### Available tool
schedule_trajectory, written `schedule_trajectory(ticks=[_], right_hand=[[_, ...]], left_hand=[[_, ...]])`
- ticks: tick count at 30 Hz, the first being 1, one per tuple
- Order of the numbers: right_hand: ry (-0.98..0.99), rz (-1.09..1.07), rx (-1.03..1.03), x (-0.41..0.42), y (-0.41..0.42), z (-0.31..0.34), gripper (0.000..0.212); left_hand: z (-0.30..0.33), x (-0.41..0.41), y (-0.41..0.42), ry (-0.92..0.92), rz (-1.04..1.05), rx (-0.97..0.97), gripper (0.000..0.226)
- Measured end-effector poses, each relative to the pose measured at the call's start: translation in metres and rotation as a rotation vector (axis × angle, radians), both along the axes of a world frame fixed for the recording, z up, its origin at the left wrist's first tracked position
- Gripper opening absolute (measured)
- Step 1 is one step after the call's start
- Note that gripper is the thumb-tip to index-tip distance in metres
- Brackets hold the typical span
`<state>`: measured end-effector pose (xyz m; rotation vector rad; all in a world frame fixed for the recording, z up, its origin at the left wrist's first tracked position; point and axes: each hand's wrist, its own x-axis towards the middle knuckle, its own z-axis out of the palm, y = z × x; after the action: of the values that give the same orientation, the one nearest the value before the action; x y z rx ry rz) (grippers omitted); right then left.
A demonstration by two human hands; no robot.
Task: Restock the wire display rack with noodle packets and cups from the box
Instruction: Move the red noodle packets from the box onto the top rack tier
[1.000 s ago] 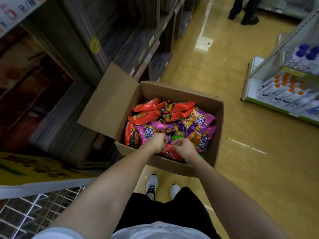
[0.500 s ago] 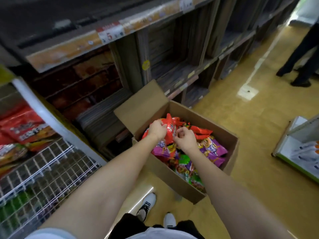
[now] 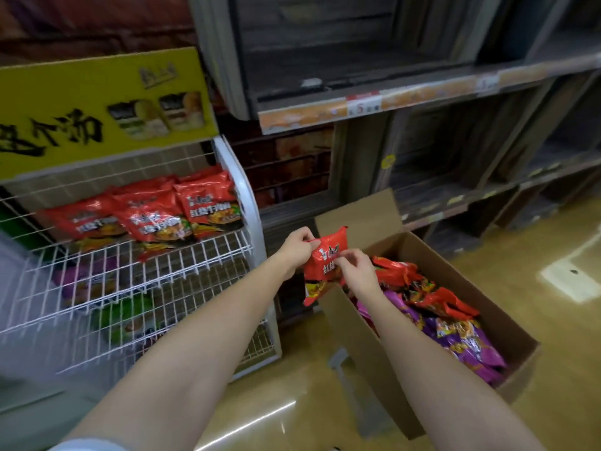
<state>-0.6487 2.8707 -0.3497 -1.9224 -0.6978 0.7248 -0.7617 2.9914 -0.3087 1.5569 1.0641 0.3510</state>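
Hands (image 3: 328,258) hold red packet (image 3: 320,271) between rack (image 3: 136,281) and box (image 3: 367,336).

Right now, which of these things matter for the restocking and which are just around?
Part of the job: red packet held in left hand and right hand; box; wire rack.

Just around: wooden shelves; price tag; yellow sign.

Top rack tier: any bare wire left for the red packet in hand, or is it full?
Bare wire runs along the front of the top tier, between the red packets behind and the white side frame. The back of the tier is crowded. Both hands, left hand and right hand, hold the red packet over the box.
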Motion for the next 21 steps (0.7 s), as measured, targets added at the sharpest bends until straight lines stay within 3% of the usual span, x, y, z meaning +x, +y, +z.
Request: schedule_trajectory(ticks=[9,14,16,18,21], right_hand=[[0.16,0.015,0.112,-0.112,0.075,0.038,0.069],[0.249,0.103,0.173,-0.183,0.113,0.047,0.043],[0.246,0.137,0.181,-0.208,0.131,0.045,0.049],[0.217,0.131,0.186,-0.234,0.15,0.041,0.053],[0.126,0.079,0.182,-0.269,0.179,0.035,0.048]], left_hand=[[0.053,-0.141,0.073,-0.166,0.0,-0.073,0.019],[0.055,-0.213,0.109,-0.269,0.175,-0.183,0.011],[0.052,-0.237,0.123,-0.281,0.246,-0.178,0.006],[0.048,-0.261,0.135,-0.3,0.331,-0.166,0.015],[0.044,-0.298,0.149,-0.309,0.417,-0.192,0.052]])
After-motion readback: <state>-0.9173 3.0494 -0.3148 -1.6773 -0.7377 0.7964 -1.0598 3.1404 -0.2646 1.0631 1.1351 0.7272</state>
